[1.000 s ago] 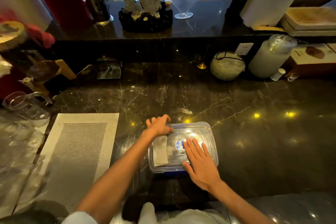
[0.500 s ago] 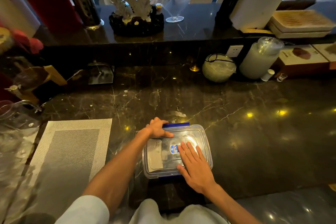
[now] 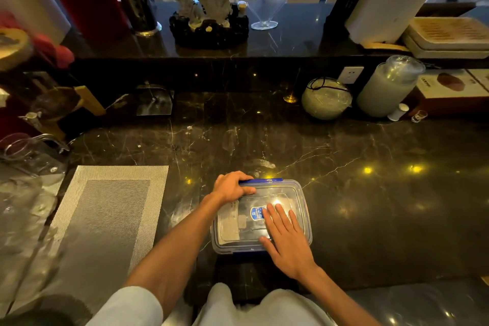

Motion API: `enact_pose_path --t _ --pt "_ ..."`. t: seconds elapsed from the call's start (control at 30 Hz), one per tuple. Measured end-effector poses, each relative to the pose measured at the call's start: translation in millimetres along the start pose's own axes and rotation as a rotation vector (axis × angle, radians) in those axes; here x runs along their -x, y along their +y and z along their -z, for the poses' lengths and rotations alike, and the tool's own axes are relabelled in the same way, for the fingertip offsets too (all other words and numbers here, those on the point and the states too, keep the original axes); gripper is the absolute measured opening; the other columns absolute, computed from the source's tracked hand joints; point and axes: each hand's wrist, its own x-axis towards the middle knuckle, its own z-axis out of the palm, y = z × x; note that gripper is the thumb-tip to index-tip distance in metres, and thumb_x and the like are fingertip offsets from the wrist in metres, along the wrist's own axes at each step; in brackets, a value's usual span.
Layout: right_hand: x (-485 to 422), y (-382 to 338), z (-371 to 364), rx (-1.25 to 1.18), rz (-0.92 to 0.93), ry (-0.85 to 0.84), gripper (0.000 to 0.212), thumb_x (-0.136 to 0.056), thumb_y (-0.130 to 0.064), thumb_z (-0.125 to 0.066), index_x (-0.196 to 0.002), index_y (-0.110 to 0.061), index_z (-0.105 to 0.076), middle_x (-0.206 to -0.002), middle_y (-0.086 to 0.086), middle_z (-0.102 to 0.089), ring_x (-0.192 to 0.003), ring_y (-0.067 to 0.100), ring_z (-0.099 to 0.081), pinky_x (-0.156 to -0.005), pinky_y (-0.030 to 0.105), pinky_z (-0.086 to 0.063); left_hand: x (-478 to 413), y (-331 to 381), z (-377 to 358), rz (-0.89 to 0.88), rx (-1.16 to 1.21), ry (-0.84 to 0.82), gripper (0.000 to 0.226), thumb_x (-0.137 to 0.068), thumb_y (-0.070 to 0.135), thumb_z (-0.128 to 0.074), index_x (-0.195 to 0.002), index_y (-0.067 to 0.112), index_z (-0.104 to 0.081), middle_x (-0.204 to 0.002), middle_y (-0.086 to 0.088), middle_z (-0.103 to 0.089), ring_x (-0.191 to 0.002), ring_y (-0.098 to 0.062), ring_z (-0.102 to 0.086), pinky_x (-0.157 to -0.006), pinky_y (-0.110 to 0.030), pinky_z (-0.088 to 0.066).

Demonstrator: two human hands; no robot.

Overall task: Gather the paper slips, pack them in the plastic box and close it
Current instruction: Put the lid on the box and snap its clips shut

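Observation:
A clear plastic box [image 3: 299,193] with a see-through lid and blue clips sits on the dark marble counter near its front edge. Pale paper slips [image 3: 230,222] show through the lid on the box's left side. My left hand [image 3: 231,186] curls over the far left corner, fingers on the blue clip [image 3: 267,180] along the far edge. My right hand [image 3: 287,241] lies flat on the lid's near right part, fingers spread, pressing down beside a blue label [image 3: 256,213].
A grey woven placemat [image 3: 105,219] lies to the left, with clear glassware [image 3: 29,151] beyond it. At the back stand a round glass bowl [image 3: 326,99], a tall frosted jar [image 3: 389,87] and a boxed item [image 3: 449,92]. A raised ledge [image 3: 291,42] carries a coral ornament.
My left hand went from resting open at the box's far left corner to curling over the far edge, where a blue clip now shows. My right hand stays flat on the lid.

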Motion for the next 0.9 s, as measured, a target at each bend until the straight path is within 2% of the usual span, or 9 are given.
enact_pose_path --t 0.13,0.23,0.37,0.43,0.5,0.57,0.63,0.8,0.9 --pt "-0.6 -1.6 3.9 0.016 -0.002 -0.02 0.07 -0.097 -0.064 -0.01 -0.155 -0.03 0.009 -0.164 -0.011 0.013 -0.151 0.01 0.017 -0.123 0.04 0.006 1.9 -0.4 -2.7 -0.015 -0.007 0.039 0.039 -0.089 0.045 -0.062 -0.126 0.031 -0.065 -0.126 0.011 -0.063 -0.118 -0.015 -0.053 -0.104 -0.037 -0.027" --pt "4.3 4.2 7.0 0.001 0.084 -0.012 0.076 -0.095 -0.069 -0.017 -0.156 -0.03 0.006 -0.165 -0.007 0.01 -0.152 0.014 0.015 -0.122 0.042 0.007 7.4 -2.2 -4.0 -0.074 -0.092 0.073 0.042 -0.092 0.048 -0.056 -0.13 0.031 -0.061 -0.13 0.01 -0.062 -0.12 -0.014 -0.054 -0.104 -0.037 -0.03" --pt "19.7 21.0 -0.2 0.175 0.243 -0.008 0.086 -0.087 -0.062 -0.054 -0.156 -0.027 -0.017 -0.164 0.001 -0.018 -0.152 0.024 -0.015 -0.12 0.044 -0.006 10.9 -5.5 -4.6 -0.137 -0.185 0.104 0.045 -0.094 0.051 -0.05 -0.134 0.031 -0.058 -0.134 0.008 -0.061 -0.121 -0.013 -0.055 -0.103 -0.038 -0.034" --pt "20.3 22.7 -7.9 0.199 0.228 0.008 0.09 -0.076 -0.049 -0.075 -0.152 -0.023 -0.033 -0.157 0.005 -0.036 -0.146 0.027 -0.032 -0.12 0.046 -0.012 10.1 -6.0 -6.1 -0.135 -0.188 0.108 0.045 -0.094 0.051 -0.049 -0.134 0.031 -0.058 -0.134 0.007 -0.061 -0.121 -0.014 -0.054 -0.103 -0.038 -0.034" --pt "18.5 20.0 -13.7 0.202 0.195 0.059 0.088 -0.073 -0.031 -0.082 -0.149 -0.021 -0.039 -0.153 0.007 -0.043 -0.142 0.029 -0.04 -0.118 0.05 -0.021 9.3 -6.0 -6.6 -0.136 -0.187 0.11 0.044 -0.094 0.05 -0.05 -0.133 0.03 -0.059 -0.133 0.007 -0.062 -0.122 -0.014 -0.055 -0.102 -0.037 -0.034" --pt "18.4 17.8 -15.5 0.229 0.196 0.087 0.091 -0.07 -0.015 -0.082 -0.149 -0.02 -0.037 -0.154 0.008 -0.041 -0.141 0.031 -0.04 -0.116 0.054 -0.029 7.5 -7.4 -6.6 -0.142 -0.192 0.131 0.043 -0.094 0.05 -0.051 -0.131 0.031 -0.06 -0.131 0.007 -0.063 -0.12 -0.014 -0.056 -0.1 -0.037 -0.036" --pt "19.5 16.8 -12.7 0.246 0.2 0.086 0.092 -0.07 -0.012 -0.082 -0.15 -0.02 -0.037 -0.154 0.009 -0.041 -0.142 0.031 -0.039 -0.114 0.054 -0.034 6.9 -8.3 -6.8 -0.147 -0.193 0.135 0.043 -0.094 0.05 -0.051 -0.131 0.031 -0.06 -0.13 0.007 -0.064 -0.119 -0.015 -0.057 -0.1 -0.038 -0.037" --pt "24.1 18.9 -2.9 0.206 0.234 0.071 0.093 -0.074 -0.029 -0.078 -0.153 -0.023 -0.03 -0.158 0.005 -0.034 -0.147 0.027 -0.029 -0.117 0.048 -0.027 6.3 -9.8 -6.7 -0.134 -0.175 0.121 0.044 -0.094 0.05 -0.05 -0.133 0.031 -0.059 -0.131 0.006 -0.063 -0.12 -0.015 -0.056 -0.102 -0.038 -0.036" --pt "22.8 33.4 8.8 0.145 0.321 0.057 0.078 -0.087 -0.049 -0.062 -0.154 -0.028 -0.027 -0.16 -0.001 -0.029 -0.149 0.022 -0.025 -0.118 0.046 -0.03 6.8 -9.4 -6.3 -0.136 -0.17 0.117 0.044 -0.094 0.05 -0.051 -0.132 0.031 -0.059 -0.13 0.006 -0.064 -0.119 -0.015 -0.056 -0.102 -0.038 -0.037"
